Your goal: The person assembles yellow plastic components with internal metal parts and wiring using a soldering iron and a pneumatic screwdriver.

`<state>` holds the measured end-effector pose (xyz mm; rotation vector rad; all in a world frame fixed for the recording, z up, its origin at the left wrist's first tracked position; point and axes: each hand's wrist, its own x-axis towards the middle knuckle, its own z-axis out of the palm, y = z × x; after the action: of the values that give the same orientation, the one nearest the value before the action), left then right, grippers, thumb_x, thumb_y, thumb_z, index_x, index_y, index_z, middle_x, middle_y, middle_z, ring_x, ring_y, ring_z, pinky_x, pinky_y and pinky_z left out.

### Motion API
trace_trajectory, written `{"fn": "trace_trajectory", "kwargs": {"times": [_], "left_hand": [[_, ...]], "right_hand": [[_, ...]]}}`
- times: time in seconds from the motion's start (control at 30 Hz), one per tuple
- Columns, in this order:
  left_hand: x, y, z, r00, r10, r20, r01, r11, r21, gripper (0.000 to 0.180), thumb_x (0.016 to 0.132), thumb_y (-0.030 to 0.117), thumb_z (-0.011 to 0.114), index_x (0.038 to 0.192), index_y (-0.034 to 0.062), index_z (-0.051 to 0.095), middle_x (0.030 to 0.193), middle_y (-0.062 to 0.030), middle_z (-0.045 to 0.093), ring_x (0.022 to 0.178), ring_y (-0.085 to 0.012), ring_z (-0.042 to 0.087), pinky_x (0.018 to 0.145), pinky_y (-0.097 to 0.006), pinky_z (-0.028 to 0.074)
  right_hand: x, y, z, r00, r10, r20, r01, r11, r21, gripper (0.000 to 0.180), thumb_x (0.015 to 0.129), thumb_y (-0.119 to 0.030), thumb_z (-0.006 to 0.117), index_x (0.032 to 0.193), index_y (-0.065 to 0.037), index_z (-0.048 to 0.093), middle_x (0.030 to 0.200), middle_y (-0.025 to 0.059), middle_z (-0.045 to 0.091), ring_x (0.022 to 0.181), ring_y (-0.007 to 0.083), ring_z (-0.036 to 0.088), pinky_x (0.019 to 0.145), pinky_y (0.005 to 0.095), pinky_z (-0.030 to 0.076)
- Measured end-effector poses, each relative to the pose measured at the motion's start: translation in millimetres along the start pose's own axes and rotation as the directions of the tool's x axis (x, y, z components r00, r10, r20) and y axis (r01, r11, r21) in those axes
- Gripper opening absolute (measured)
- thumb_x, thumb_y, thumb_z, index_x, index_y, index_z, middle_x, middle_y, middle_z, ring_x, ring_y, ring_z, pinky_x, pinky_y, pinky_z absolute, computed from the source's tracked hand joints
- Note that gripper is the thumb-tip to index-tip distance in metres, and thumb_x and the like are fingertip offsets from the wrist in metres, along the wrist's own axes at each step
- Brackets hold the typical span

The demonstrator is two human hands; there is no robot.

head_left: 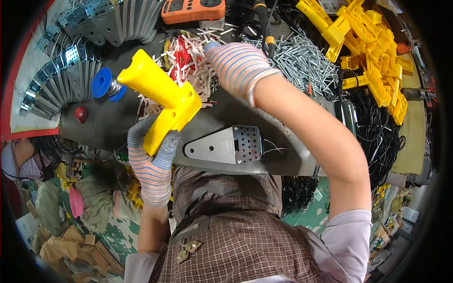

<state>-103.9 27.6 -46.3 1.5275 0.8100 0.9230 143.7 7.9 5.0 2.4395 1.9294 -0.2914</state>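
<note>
My left hand (155,158), in a striped knit glove with grey fingertips, grips the lower end of a yellow plastic handle shell (172,101). The shell is tilted, its longer arm pointing to the far left. My right hand (241,68), gloved alike, is at the right edge of a pile of small pale and red strips (188,61). Its fingers are bent together, and whatever lies between them is hidden. Between my forearms, near the table's front edge, lies a tapered grey metal plate (212,146) with a perforated end and thin wires.
A heap of screws (302,59) lies right of my right hand, with yellow shells (377,52) beyond. Stacked metal plates (71,70), a blue wire spool (102,83) and a red ball (80,114) sit at left. An orange meter (192,10) stands behind; black cables (373,137) lie right.
</note>
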Motion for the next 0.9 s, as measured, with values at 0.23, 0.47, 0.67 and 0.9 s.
{"fn": "trace_trajectory", "kwargs": {"times": [0.23, 0.47, 0.67, 0.9], "left_hand": [[2.8, 16.7, 5.2, 0.995, 0.068, 0.073, -0.072, 0.995, 0.062, 0.04, 0.083, 0.005, 0.078, 0.117, 0.0021, 0.058, 0.11, -0.0081, 0.064, 0.097, -0.0158, 0.062, 0.087, -0.029, 0.052], [-6.6, 31.6, 44.6, 0.924, 0.224, 0.309, -0.3, 0.926, 0.227, 0.045, 0.074, 0.015, 0.085, 0.112, 0.0029, 0.062, 0.1, -0.0157, 0.068, 0.088, -0.0312, 0.069, 0.079, -0.037, 0.054], [-13.7, 41.8, 65.2, 0.907, 0.249, 0.339, -0.346, 0.899, 0.266, 0.041, 0.074, 0.017, 0.084, 0.107, 0.0034, 0.065, 0.096, -0.0159, 0.069, 0.083, -0.0331, 0.069, 0.075, -0.039, 0.054], [-5.8, 54.7, 70.7, 0.89, 0.238, 0.389, -0.311, 0.94, 0.138, 0.044, 0.075, 0.014, 0.084, 0.112, 0.0023, 0.062, 0.095, -0.0143, 0.068, 0.088, -0.0287, 0.069, 0.075, -0.034, 0.054]], "right_hand": [[-85.5, 8.5, -15.8, 0.984, 0.148, -0.103, -0.068, 0.833, 0.549, 0.028, 0.081, -0.003, 0.065, 0.107, 0.004, 0.057, 0.083, 0.0164, 0.066, 0.069, 0.031, 0.067, 0.064, 0.0391, 0.056], [-156.9, -19.6, -10.1, 0.905, 0.413, -0.106, 0.177, -0.138, 0.975, 0.011, 0.089, -0.002, 0.069, 0.099, -0.001, 0.064, 0.088, 0.0046, 0.068, 0.073, 0.0086, 0.064, 0.065, 0.0232, 0.054], [-163.8, -28.6, 9.0, 0.82, 0.551, -0.152, 0.067, 0.17, 0.983, 0.017, 0.085, -0.009, 0.074, 0.098, -0.003, 0.066, 0.085, 0.0004, 0.067, 0.077, 0.0043, 0.061, 0.066, 0.0226, 0.05], [-167.8, -1.8, -2.0, 0.584, 0.192, -0.789, 0.289, 0.859, 0.423, 0.04, 0.068, -0.022, 0.087, 0.099, -0.005, 0.068, 0.091, 0.0105, 0.063, 0.085, 0.029, 0.061, 0.072, 0.0416, 0.05]]}}
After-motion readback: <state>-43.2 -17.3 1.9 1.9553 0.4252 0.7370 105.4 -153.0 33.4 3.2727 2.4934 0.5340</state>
